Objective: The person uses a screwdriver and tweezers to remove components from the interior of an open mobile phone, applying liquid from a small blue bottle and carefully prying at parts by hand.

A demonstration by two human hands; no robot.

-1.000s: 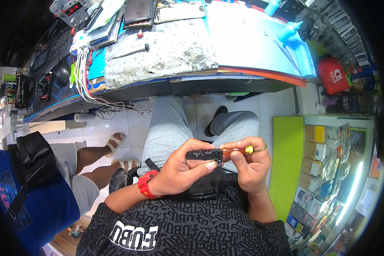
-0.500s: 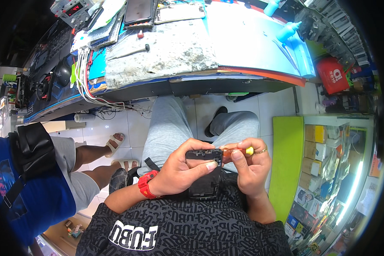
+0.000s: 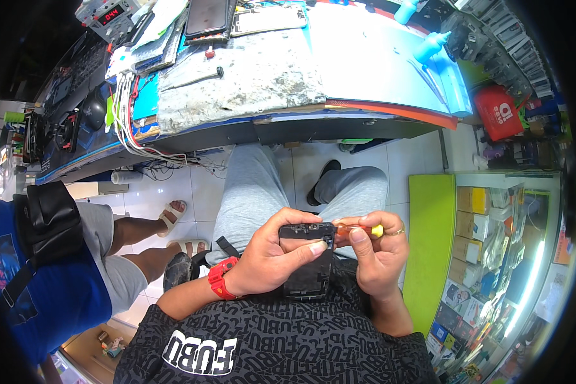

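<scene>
My left hand (image 3: pixel 265 255) is closed round a black phone (image 3: pixel 307 280) with its inner parts exposed, over my lap. The thumb presses across the phone near its upper part. A small screwdriver (image 3: pixel 377 231) with a reddish translucent handle and a yellow end is pinched in the fingers of my right hand (image 3: pixel 379 259). It lies roughly level, pointing left at the phone's upper right edge. Its tip is too small to make out, so I cannot tell whether it touches a screw.
Ahead stands a workbench with a stained grey mat (image 3: pixel 249 70), a pale blue mat (image 3: pixel 371 57), a phone (image 3: pixel 207 16) and a blue bottle (image 3: pixel 432 46). White cables (image 3: pixel 129 121) hang off its edge. A person in blue (image 3: pixel 51 275) is at left; a glass display case (image 3: pixel 480 256) at right.
My right hand and the screwdriver have shifted very slightly to the right. My left hand keeps its hold on the phone. The person at left has moved slightly.
</scene>
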